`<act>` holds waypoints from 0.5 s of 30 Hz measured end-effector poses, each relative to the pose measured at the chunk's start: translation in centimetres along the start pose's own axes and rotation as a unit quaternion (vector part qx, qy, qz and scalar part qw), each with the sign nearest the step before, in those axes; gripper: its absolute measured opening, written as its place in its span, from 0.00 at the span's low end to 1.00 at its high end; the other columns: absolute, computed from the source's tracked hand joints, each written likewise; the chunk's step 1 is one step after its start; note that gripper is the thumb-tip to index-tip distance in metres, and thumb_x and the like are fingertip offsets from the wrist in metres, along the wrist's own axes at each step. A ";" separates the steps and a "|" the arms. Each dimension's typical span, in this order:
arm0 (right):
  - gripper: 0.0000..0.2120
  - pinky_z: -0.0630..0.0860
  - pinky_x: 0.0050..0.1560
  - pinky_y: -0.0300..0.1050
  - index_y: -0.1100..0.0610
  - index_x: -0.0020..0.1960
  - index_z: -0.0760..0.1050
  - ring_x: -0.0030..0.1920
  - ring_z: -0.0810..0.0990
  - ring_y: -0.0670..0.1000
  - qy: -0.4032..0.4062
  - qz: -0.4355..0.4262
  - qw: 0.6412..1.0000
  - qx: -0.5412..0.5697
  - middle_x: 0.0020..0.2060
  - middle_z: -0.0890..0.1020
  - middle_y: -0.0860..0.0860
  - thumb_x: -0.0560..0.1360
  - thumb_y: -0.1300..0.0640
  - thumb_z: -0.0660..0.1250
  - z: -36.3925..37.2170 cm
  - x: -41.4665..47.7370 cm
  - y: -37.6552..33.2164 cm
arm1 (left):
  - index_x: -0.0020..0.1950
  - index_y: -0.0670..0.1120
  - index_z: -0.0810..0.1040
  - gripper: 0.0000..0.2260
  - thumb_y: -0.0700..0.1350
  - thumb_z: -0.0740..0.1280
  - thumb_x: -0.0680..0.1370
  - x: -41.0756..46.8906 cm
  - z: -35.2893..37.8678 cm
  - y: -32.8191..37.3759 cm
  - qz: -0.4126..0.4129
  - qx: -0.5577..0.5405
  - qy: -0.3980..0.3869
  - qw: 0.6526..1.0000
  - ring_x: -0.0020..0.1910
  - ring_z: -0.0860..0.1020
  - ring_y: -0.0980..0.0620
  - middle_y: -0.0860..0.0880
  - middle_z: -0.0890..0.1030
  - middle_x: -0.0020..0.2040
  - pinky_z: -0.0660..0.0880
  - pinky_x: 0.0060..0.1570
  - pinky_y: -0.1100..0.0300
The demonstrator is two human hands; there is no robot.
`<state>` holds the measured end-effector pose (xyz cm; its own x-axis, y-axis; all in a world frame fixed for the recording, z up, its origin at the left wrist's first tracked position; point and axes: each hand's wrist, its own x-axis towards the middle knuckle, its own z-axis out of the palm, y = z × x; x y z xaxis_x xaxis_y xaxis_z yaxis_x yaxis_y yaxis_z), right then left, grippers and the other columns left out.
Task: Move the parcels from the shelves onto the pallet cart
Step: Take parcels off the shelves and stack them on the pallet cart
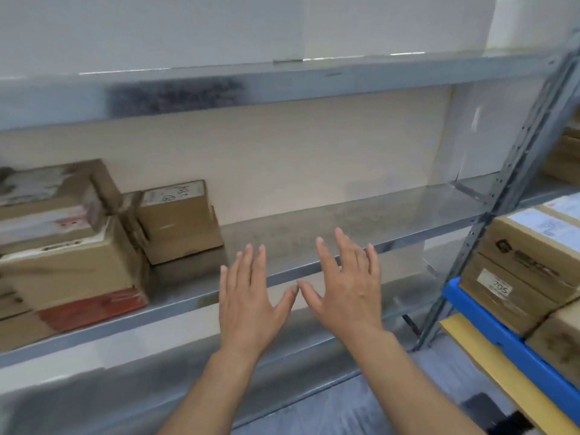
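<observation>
Both hands reach forward, palms down, in front of the middle shelf [361, 215]. The left hand [248, 296] and the right hand [342, 290] are side by side, their thumb tips all but touching. The fingers [249, 262] of both are straight and slightly spread, and they hold nothing. They hover over the near edge of the shelf, and I cannot tell whether any fingertip touches the metal.

The parcels still on the shelf are at its left end, well apart from the hands. A brown box [179, 221] with a white label on top sits nearest, toward the far wall. To its left is a blurred stack [62, 246] of larger cartons, with a red parcel [94, 309] at the bottom near the shelf's front edge.

On the right, past the grey upright [502, 199] of the rack, is the pallet cart [508, 343], with a blue deck over a yellow base. Cartons [533, 246] are already piled on it in at least two layers. One has a white label on top, and a lower one carries a sticker reading 705.

An upper shelf [282, 86] runs above the hands, and a lower shelf [188, 387] runs beneath the forearms.
</observation>
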<state>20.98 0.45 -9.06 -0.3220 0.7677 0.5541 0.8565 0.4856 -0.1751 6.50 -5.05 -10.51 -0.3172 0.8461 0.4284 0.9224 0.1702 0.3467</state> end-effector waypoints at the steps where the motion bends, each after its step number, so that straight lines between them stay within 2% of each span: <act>1: 0.31 0.68 0.65 0.65 0.57 0.65 0.76 0.61 0.73 0.59 -0.002 -0.011 1.000 0.003 0.66 0.74 0.62 0.70 0.39 0.59 0.2 0.3 -0.9 | 0.76 0.46 0.60 0.39 0.69 0.52 0.72 -0.1 -0.6 -0.9 -0.008 0.001 0.011 1.000 0.75 0.58 0.47 0.45 0.62 0.76 0.41 0.72 0.57; 5: 0.32 0.68 0.65 0.65 0.57 0.65 0.75 0.61 0.77 0.61 -0.024 -0.040 0.999 0.016 0.66 0.74 0.62 0.71 0.37 0.56 0.8 1.4 -5.2 | 0.78 0.49 0.53 0.42 0.72 0.47 0.70 -0.5 -3.4 -4.7 -0.051 0.008 0.045 0.998 0.77 0.49 0.52 0.49 0.54 0.78 0.36 0.73 0.58; 9: 0.33 0.68 0.66 0.65 0.58 0.66 0.75 0.60 0.77 0.62 -0.044 -0.068 0.996 0.043 0.66 0.74 0.62 0.71 0.37 0.55 1.0 2.7 -10.5 | 0.77 0.48 0.55 0.41 0.70 0.48 0.70 -1.1 -6.7 -8.9 -0.094 0.016 0.076 0.993 0.77 0.51 0.51 0.48 0.56 0.77 0.40 0.73 0.56; 15: 0.32 0.68 0.65 0.64 0.57 0.66 0.74 0.60 0.77 0.61 -0.072 -0.108 0.990 0.064 0.65 0.75 0.61 0.72 0.37 0.54 1.3 4.5 -17.6 | 0.78 0.49 0.53 0.41 0.70 0.51 0.70 -2.1 -11.8 -14.6 -0.164 0.020 0.116 0.979 0.77 0.49 0.52 0.49 0.54 0.78 0.42 0.73 0.57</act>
<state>3.93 -4.10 -4.58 -0.5534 0.6877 0.4700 0.7066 0.6863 -0.1722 -8.86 -15.32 -6.61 -0.6355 0.6060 0.4785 0.7687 0.4382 0.4659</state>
